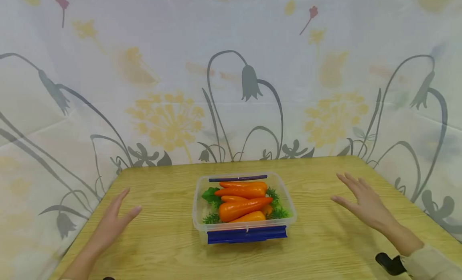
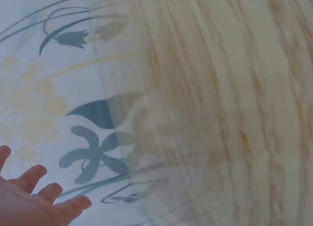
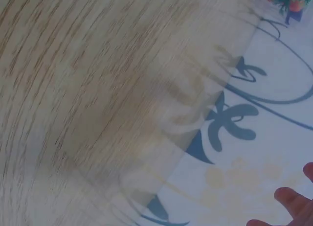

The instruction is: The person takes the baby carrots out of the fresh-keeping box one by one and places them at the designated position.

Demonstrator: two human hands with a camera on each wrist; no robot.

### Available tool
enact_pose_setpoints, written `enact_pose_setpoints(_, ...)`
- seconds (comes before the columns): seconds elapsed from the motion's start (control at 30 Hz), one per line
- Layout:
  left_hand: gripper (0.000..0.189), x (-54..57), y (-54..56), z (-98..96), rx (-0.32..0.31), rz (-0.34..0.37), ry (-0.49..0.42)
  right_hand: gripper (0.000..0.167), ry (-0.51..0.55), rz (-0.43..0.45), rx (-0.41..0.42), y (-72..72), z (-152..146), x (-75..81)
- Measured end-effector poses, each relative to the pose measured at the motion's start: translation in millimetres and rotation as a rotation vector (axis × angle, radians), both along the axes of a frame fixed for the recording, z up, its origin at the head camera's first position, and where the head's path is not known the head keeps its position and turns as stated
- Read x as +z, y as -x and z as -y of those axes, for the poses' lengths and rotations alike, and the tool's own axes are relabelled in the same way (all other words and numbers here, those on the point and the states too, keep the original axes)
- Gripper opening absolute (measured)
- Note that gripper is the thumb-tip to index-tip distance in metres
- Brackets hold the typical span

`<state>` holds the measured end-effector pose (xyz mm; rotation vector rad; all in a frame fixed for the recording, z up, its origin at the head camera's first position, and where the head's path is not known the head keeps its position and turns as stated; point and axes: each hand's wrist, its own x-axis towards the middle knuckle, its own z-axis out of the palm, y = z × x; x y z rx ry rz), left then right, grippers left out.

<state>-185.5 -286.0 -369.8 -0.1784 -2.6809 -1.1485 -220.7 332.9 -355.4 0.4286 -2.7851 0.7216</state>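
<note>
In the head view a clear plastic box [image 1: 199,220] with blue clip latches stands on the table, its top uncovered. Several orange carrots [image 1: 242,207] lie piled inside it, among green leafy pieces [image 1: 211,195]. To the left of the box, my left hand [image 1: 110,228] hovers with fingers extended and thumb apart, holding nothing. My right hand [image 1: 368,205] is held in the air to the right of the box, fingers straight and also holding nothing. Fingers of the left hand [image 2: 36,196] show at the left wrist view's corner; the right hand [image 3: 296,206] shows partly in its own view.
The box rests on a light wood-grain table [image 1: 159,199]. Behind and along both sides hangs a white curtain [image 1: 173,51] printed with grey and yellow flowers. A black strap [image 1: 391,264] sits at the right wrist, by a pale sleeve [image 1: 431,264].
</note>
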Motion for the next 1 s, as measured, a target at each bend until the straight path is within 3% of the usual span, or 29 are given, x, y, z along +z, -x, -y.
enact_pose_setpoints(0.13, 0.075, 3.7, 0.7, -8.2, -0.017, 0.018, -0.041, 0.073, 0.032, -0.005, 0.034, 0.6, 8.9, 2.7)
enact_pose_setpoints(0.5, 0.066, 4.6, 3.9, -26.8, -0.109, -0.037, -0.127, 0.072, 0.073, -0.01, 0.076, -1.6, 31.7, 7.1)
enact_pose_setpoints(1.0, 0.052, 8.2, 9.3, -53.7, -0.169, -0.04, -0.21, 0.07, 0.096, 0.0, 0.138, 0.2, 55.9, 12.9)
